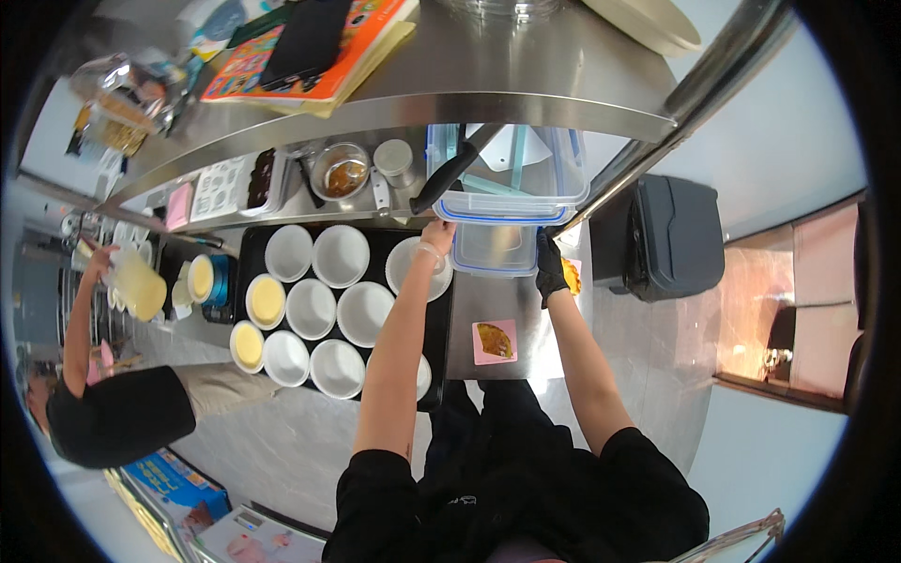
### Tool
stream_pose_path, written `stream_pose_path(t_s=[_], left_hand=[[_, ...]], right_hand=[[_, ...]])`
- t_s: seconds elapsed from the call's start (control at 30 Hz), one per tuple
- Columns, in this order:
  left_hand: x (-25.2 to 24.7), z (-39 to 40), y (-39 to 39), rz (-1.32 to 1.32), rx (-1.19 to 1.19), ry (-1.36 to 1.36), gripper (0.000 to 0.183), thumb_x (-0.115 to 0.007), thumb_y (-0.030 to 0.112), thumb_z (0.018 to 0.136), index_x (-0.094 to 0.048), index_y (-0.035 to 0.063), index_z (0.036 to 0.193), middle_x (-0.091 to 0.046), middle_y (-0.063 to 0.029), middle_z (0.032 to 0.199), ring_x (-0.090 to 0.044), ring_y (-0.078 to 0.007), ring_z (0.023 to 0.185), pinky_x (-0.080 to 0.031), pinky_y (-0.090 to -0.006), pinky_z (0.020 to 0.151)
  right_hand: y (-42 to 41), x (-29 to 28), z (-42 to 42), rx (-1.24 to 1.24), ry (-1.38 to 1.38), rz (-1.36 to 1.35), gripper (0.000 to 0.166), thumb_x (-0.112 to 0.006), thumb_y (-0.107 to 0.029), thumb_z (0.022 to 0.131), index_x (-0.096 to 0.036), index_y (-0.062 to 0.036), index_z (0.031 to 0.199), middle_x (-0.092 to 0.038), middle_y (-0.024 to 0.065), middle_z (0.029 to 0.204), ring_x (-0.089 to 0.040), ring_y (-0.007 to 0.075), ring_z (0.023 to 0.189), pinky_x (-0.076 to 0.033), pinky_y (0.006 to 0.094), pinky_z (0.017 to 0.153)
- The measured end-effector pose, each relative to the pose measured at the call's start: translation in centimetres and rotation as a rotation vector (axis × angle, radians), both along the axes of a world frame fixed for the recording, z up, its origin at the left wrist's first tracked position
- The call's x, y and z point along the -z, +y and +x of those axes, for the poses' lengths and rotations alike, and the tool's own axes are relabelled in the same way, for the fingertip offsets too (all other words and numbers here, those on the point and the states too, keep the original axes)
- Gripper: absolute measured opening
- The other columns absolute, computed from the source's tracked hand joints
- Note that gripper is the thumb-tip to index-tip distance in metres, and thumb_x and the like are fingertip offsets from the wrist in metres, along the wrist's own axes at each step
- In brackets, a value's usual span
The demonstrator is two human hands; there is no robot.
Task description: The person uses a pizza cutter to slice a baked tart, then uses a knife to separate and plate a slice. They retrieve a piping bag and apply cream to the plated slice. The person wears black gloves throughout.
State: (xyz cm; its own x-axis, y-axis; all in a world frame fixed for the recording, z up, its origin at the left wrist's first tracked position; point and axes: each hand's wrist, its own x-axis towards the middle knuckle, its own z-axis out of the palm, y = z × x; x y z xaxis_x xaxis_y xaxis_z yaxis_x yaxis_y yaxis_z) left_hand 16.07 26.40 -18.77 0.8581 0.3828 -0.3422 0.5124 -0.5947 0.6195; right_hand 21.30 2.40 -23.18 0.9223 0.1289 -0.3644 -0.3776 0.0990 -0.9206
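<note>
My left hand (438, 238), bare with a band at the wrist, grips the left side of a clear plastic container (495, 250). On the container's other side is my right hand (550, 266), in a black glove; its fingertips are partly hidden. Just above sits a larger clear box (517, 200) with a blue seal, holding pale teal strips. A black-handled tool (450, 172) lies across its left corner. Nearer me, a browned yellow slice of food (495, 340) rests on pink paper. Another yellow piece (571, 276) shows beside my right wrist.
Left of me, a black tray (440, 338) carries several white paper baking cups (366, 314), some filled with yellow batter. A co-worker's hand (101, 260) holds a jug of batter (141, 287). A steel shelf (493, 74) overhangs the counter. A dark bin (676, 236) stands right.
</note>
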Motion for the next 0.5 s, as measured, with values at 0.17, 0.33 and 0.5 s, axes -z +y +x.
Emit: stream_pose_path(t_s=[0.17, 0.33, 0.5], left_hand=[[7.8, -1.2, 5.2, 0.135, -0.006, -0.229, 0.045, -0.036, 0.037, 0.086, -0.043, 0.0095, 0.121, -0.048, -0.0161, 0.118, -0.045, -0.0341, 0.108, -0.037, -0.0392, 0.089], [1.2, 0.1, 0.7, 0.108, -0.041, -0.052, 0.035, -0.041, 0.026, 0.085, -0.05, 0.0047, 0.111, -0.051, -0.0199, 0.111, -0.046, -0.0362, 0.105, -0.037, -0.0417, 0.088], [-1.6, -1.4, -0.2, 0.094, 0.054, -0.306, 0.032, -0.048, 0.019, 0.081, -0.052, -0.0003, 0.106, -0.05, -0.0234, 0.11, -0.043, -0.0408, 0.104, -0.033, -0.0443, 0.091]], right_hand=[[2.6, -1.6, -1.0, -0.066, -0.009, 0.05, 0.042, -0.044, -0.032, 0.088, -0.05, 0.0006, 0.113, -0.055, 0.0039, 0.106, -0.05, 0.0125, 0.094, -0.038, 0.0248, 0.083], [-0.7, -0.1, -0.3, 0.164, 0.031, -0.037, 0.027, -0.045, -0.023, 0.087, -0.056, -0.0021, 0.099, -0.052, -0.0025, 0.075, -0.04, 0.0072, 0.063, -0.034, 0.0215, 0.058], [1.1, -1.4, -2.7, 0.167, -0.362, -0.348, 0.038, -0.044, -0.019, 0.087, -0.044, 0.0035, 0.117, -0.051, 0.0154, 0.108, -0.046, 0.0252, 0.103, -0.034, 0.0325, 0.089]])
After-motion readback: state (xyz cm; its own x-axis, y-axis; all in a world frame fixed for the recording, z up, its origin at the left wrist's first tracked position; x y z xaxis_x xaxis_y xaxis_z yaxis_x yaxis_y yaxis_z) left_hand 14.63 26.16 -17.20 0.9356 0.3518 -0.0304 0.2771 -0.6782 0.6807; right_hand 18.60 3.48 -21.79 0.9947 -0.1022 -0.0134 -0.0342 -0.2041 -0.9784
